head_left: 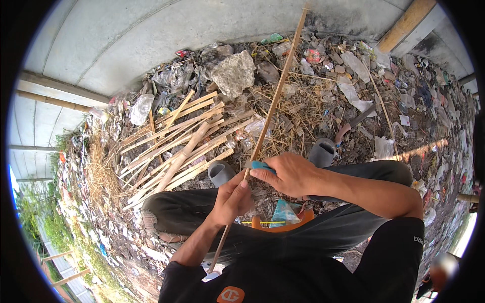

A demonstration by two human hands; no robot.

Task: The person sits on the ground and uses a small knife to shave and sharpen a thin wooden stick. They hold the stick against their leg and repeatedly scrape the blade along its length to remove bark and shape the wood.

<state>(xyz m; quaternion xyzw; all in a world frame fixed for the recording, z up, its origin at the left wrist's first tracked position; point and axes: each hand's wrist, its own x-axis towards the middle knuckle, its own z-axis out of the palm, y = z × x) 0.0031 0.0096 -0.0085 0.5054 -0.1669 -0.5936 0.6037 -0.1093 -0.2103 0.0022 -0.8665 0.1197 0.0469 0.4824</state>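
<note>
My left hand (234,198) is closed around a long, thin wooden strip (279,91). The strip slants from my lap up toward the concrete wall, and its lower part passes below my left hand. My right hand (290,174) is closed on a small blue-handled tool (263,167). Its short grey end lies against the strip just above my left fingers; the tool's exact kind is partly hidden by my grip. Left of my hands lies a loose pile of pale split wooden strips (177,144).
A knife with a brownish handle (343,132) lies on littered ground beyond my grey shoes (322,152). A large rock (233,74) sits near the concrete wall (202,22). Something orange (290,227) shows between my legs. A blurred person (443,270) is at the lower right.
</note>
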